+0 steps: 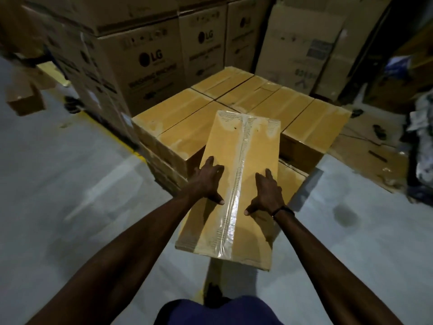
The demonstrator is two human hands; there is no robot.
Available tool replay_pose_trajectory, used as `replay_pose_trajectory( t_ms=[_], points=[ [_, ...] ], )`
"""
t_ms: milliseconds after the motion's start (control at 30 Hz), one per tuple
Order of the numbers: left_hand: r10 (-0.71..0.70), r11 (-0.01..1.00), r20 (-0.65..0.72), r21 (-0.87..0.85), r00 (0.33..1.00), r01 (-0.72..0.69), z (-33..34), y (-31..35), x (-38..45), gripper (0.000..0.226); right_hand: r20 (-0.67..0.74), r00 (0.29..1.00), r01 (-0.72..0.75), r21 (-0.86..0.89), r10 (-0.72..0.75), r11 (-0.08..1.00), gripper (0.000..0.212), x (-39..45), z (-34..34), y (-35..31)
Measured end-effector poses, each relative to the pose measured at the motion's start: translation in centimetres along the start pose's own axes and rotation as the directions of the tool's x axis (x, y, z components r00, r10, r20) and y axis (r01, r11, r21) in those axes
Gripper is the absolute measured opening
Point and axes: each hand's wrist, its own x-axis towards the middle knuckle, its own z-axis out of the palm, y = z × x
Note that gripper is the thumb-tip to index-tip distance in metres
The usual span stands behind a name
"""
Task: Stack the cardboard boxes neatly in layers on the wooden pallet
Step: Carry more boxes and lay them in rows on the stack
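A long taped cardboard box [236, 165] lies tilted, its far end resting on the stacked boxes [281, 106] and its near end sticking out over the floor. My left hand [207, 181] lies flat on its top left side with fingers spread. My right hand [267, 193] presses flat on its top right side. The stack holds several tan boxes in layers, with a gap at the near right where a lower box [291, 177] shows. The wooden pallet is hidden under the stack.
Tall printed cartons [150, 59] form a wall behind and left of the stack. Flattened cardboard [367, 158] lies on the floor at right, beside a dark cluttered rack [421, 141]. A small box [25, 99] sits at far left. A yellow floor line [110, 132] runs along the cartons.
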Motion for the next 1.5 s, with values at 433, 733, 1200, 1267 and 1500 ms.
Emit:
replay_pose_trajectory(
  t_ms=[433, 733, 1200, 1267, 1500],
  points=[
    [0.249, 0.967, 0.152, 0.012, 0.957, -0.254, -1.9, -6.3, 16.7, 0.133, 0.005, 0.960, -0.278, 0.137, 0.280, 0.951, 0.130, 12.9, 1.6, -2.2],
    [0.406, 0.902, 0.284, 0.030, 0.869, -0.431, -4.2, -12.0, 29.2, 0.126, -0.005, 0.899, -0.422, 0.262, 0.438, 0.868, 0.152, 23.7, 4.0, -5.1],
    [0.408, 0.913, 0.383, -0.182, 0.829, -0.365, -2.4, -15.8, 42.4, 0.119, 0.070, 0.819, -0.562, 0.293, 0.569, 0.774, 0.153, 34.4, 6.4, -3.8],
    [0.387, 0.918, 0.372, -0.237, 0.844, -0.317, -1.8, -16.0, 43.1, 0.112, 0.069, 0.824, -0.556, 0.297, 0.563, 0.777, 0.151, 35.5, 7.2, -2.7],
    [0.313, 0.933, 0.382, -0.293, 0.869, -0.208, 0.7, -17.9, 46.1, 0.112, 0.111, 0.831, -0.550, 0.313, 0.545, 0.774, 0.139, 38.1, 9.0, -0.4]
  ],
)
